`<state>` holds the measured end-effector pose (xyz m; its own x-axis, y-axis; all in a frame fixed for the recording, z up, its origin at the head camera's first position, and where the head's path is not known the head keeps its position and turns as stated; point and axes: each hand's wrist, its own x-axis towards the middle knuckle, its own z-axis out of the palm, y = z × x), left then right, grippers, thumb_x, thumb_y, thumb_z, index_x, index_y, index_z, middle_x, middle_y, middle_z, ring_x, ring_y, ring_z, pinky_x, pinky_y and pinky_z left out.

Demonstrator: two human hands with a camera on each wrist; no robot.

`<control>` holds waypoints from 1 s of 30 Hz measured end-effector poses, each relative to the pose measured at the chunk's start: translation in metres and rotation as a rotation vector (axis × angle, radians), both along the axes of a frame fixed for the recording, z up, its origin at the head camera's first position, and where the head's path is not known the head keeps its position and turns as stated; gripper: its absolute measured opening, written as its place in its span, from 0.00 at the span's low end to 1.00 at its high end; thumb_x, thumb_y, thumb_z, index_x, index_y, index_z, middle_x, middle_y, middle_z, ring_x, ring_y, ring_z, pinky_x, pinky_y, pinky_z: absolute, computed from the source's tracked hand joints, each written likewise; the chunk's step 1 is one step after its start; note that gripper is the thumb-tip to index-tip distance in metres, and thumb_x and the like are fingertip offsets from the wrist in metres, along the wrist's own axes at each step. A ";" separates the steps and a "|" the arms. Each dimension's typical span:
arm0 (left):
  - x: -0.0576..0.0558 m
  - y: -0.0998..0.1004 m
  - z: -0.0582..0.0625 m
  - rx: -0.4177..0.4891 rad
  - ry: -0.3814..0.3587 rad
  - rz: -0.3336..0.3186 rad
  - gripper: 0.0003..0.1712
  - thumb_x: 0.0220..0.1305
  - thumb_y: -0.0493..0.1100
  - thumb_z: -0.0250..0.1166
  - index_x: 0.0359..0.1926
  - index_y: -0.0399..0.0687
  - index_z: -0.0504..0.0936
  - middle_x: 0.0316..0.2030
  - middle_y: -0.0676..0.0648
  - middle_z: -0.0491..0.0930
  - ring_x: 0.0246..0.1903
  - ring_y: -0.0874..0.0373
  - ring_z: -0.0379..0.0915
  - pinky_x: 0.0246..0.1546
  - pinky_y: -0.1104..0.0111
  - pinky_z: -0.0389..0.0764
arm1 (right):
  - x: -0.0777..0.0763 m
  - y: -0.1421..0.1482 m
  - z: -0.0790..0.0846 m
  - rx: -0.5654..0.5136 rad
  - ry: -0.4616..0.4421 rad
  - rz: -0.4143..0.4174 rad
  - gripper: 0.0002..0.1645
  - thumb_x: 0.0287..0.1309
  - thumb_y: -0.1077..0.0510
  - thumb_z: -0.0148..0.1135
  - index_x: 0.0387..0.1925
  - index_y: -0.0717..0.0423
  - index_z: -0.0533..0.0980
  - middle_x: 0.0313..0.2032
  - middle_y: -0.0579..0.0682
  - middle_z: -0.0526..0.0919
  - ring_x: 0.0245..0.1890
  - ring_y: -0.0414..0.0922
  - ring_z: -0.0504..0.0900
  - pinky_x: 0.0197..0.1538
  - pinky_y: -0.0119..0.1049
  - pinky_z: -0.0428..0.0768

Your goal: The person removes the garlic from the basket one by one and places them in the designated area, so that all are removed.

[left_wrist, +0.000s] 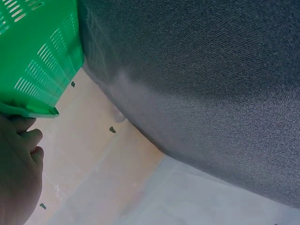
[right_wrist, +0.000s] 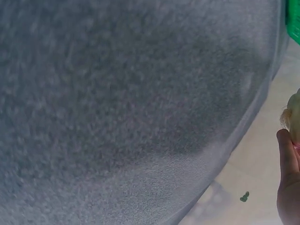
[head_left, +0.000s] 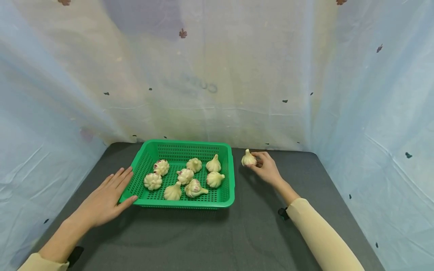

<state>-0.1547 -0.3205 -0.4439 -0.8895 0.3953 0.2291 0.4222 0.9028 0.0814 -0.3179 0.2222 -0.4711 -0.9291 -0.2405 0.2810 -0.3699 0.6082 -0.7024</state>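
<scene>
My right hand [head_left: 266, 169] pinches a garlic bulb [head_left: 248, 158] between thumb and fingers, to the right of a green plastic basket [head_left: 231, 188]. In the right wrist view the same garlic bulb [right_wrist: 294, 119] shows its root tuft at the right edge, above the fingers. My left hand [head_left: 105, 197] lies with fingers straight against the basket's left rim, its thumb near the front corner. Inside the basket are several garlic bulbs, some with purple streaks, such as one bulb [head_left: 194, 188] near the front. The left wrist view shows the basket's side wall [left_wrist: 42, 61] above the left hand [left_wrist: 18, 164].
A dark grey cloth-covered table [head_left: 190, 241] lies under everything. Pale plastic sheeting [head_left: 217, 75] with small dark leaf-like marks hangs behind the table and on both sides, close to its edges.
</scene>
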 end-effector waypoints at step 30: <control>0.000 0.001 0.001 0.015 -0.011 0.002 0.50 0.76 0.61 0.60 0.83 0.39 0.50 0.82 0.37 0.50 0.81 0.41 0.41 0.80 0.64 0.25 | -0.017 -0.003 -0.015 0.229 -0.064 0.013 0.34 0.68 0.54 0.70 0.69 0.66 0.72 0.60 0.66 0.73 0.51 0.58 0.80 0.54 0.54 0.82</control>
<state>-0.1543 -0.3191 -0.4429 -0.8928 0.3903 0.2250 0.4195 0.9023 0.0993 -0.3353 0.2196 -0.4862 -0.9396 -0.3035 0.1585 -0.3381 0.7494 -0.5693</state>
